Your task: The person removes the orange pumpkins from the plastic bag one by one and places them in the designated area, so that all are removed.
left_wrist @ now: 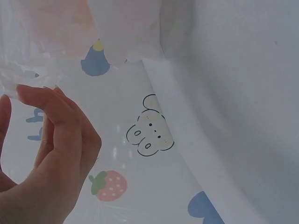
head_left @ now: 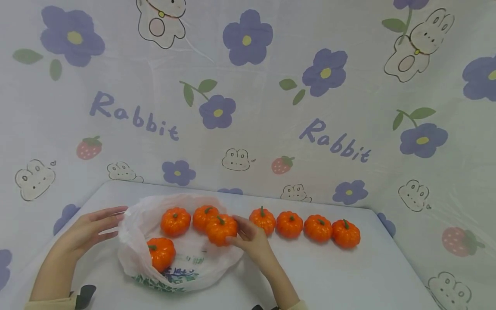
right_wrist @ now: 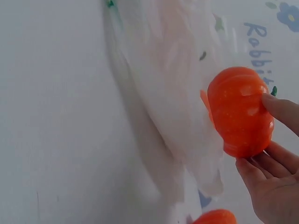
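Observation:
My right hand (head_left: 253, 241) holds a small orange pumpkin (head_left: 222, 229) with a green stem, thumb on one side and fingers on the other. The held pumpkin (right_wrist: 240, 112) overlaps the right side of a white plastic bag (head_left: 217, 275) in the head view. Three more pumpkins sit within the bag's wide mouth: one at the back left (head_left: 175, 221), one partly covered by the held pumpkin (head_left: 202, 215), and one at the front left (head_left: 162, 254), partly behind the bag's wall. At the bag's left rim, my left hand (head_left: 91, 228) has its fingertips against the plastic, thumb apart from the fingers.
A row of several pumpkins (head_left: 289, 224) stands right of the bag on the white table (head_left: 329, 275); the leftmost is partly hidden by my right hand. Behind the table hangs a cloth (head_left: 263, 120) printed with flowers, rabbits and strawberries.

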Available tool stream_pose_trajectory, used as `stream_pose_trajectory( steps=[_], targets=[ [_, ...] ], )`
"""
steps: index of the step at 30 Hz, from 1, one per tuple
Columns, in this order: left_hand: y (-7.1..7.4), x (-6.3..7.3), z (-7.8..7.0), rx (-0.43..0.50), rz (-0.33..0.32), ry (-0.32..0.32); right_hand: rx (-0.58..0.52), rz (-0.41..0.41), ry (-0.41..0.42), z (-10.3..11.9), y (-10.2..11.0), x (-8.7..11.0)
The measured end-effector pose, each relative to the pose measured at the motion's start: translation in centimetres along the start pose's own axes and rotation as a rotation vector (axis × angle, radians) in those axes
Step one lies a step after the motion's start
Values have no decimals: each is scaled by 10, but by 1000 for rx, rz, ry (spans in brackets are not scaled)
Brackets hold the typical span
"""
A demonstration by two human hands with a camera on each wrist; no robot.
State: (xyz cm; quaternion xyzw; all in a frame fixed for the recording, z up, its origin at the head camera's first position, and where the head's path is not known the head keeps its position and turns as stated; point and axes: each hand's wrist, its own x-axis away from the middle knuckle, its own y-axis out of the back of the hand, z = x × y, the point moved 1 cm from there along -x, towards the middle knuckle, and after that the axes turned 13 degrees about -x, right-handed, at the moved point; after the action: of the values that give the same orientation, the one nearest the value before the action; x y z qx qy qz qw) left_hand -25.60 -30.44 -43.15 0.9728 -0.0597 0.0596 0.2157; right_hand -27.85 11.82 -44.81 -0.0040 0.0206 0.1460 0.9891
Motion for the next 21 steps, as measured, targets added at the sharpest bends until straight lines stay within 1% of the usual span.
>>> stream_pose_trajectory(
  steps=[6, 13, 15, 18, 21],
  targets=[
    [0, 0, 1, 47, 15, -27, 2, -34, -19, 2, 19, 5],
    [-1, 1, 0, 6, -3, 4, 12, -57, -21, 3, 39, 12],
    [-1, 1, -1, 3, -1, 2, 8, -61, -26, 2, 44, 14],
    [-1, 1, -1, 5, 0, 3, 2, -55, -26, 0, 51, 16],
    [0, 1, -1, 4, 1, 3, 30, -40, -23, -3, 58, 17]
  ],
)
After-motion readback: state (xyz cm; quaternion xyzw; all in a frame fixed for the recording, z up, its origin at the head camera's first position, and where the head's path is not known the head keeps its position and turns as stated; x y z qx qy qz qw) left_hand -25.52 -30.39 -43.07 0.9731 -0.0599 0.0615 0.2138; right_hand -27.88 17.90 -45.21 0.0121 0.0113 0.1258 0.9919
